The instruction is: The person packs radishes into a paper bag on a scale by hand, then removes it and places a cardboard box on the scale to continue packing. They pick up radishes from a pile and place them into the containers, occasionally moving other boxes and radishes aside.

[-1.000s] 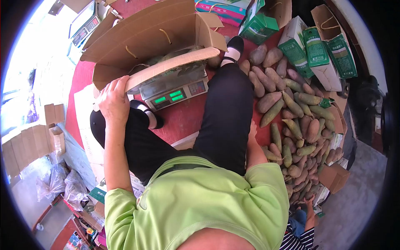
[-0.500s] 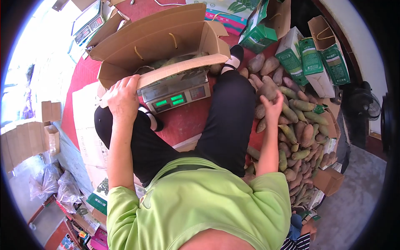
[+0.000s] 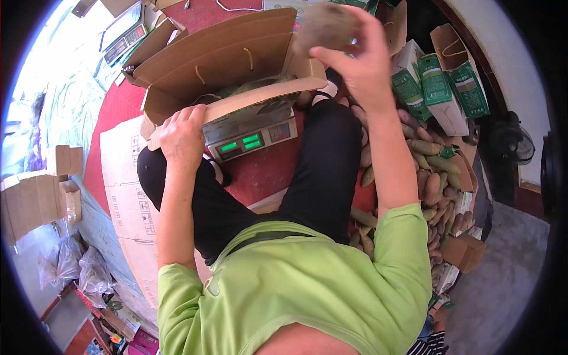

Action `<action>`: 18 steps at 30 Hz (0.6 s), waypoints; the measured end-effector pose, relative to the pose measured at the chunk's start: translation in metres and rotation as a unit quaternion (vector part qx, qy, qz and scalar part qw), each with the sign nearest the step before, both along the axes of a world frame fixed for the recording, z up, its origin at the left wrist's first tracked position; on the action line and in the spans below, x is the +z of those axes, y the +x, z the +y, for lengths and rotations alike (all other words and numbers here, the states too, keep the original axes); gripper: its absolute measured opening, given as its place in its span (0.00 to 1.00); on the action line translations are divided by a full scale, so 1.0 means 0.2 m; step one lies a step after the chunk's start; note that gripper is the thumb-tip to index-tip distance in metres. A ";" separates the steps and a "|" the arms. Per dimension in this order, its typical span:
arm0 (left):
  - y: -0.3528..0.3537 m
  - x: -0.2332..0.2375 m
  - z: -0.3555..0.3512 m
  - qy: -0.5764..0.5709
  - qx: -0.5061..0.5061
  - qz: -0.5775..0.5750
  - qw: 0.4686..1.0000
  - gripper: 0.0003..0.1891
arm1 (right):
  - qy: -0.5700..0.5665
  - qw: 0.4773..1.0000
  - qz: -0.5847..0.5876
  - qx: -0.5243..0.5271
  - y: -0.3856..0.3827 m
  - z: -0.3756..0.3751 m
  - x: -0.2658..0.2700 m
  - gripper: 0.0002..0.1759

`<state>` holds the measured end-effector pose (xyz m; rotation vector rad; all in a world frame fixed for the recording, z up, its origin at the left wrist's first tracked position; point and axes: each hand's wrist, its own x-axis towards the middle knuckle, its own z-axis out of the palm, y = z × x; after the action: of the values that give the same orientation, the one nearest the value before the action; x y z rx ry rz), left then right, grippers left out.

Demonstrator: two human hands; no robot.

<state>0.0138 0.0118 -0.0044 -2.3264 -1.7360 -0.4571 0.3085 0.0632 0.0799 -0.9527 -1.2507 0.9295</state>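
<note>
My left hand (image 3: 182, 137) grips the near left edge of an open cardboard box (image 3: 216, 50) that rests on a digital scale (image 3: 254, 142) with lit green displays. Some tubers (image 3: 248, 86) lie partly hidden inside the box. Raised beyond the box's right end, my right hand (image 3: 361, 56) holds a large brown tuber (image 3: 324, 28), blurred by motion. A big pile of brown and greenish tubers (image 3: 432, 183) spreads on the floor to the right of my legs.
Green and white cartons (image 3: 438, 89) stand at the upper right, near a black fan (image 3: 518, 142). Another scale (image 3: 125, 41) is at the upper left. Flattened cardboard (image 3: 127, 201) and plastic bags (image 3: 94, 272) lie on the left. A person's striped clothing (image 3: 429, 343) shows at bottom right.
My right hand has lifted the brown tuber from the pile, up and leftward toward the box. My left hand stays on the box edge, with its fingers shifted slightly right.
</note>
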 end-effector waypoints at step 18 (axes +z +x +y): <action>-0.01 -0.01 0.01 -0.027 0.013 0.030 0.999 0.16 | -0.015 0.993 -0.114 -0.005 0.14 -0.02 -0.31 0.16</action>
<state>0.0112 0.0140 -0.0072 -2.3266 -1.7687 -0.3376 0.3359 0.0595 0.0175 -1.1118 -1.4253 0.8518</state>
